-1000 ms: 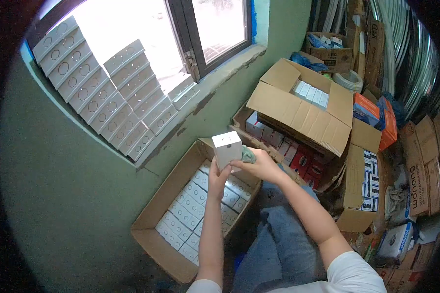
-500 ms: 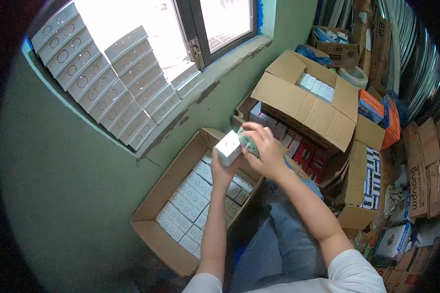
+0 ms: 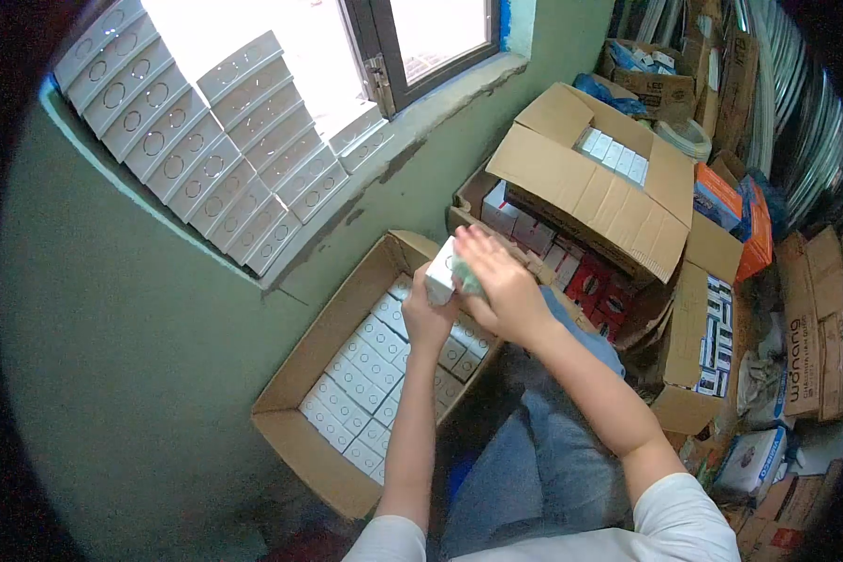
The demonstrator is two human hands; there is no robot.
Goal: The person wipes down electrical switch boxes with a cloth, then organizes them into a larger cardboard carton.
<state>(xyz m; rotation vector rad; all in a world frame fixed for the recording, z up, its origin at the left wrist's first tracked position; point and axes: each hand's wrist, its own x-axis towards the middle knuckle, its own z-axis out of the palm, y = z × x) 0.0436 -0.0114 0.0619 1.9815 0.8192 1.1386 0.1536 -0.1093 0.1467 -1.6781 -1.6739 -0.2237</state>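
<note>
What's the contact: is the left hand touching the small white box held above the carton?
Touching. The head view shows the left hand gripping the small white box from below, fingers pressed against its underside.

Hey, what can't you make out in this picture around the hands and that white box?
All in the head view:
- White box held in the left hand: mostly covered by the right hand.
- Green cloth: only a sliver shows under the right palm, so I cannot tell if it is gripped or just pressed.
- Print on the small boxes in the open carton: too small to read.
</note>
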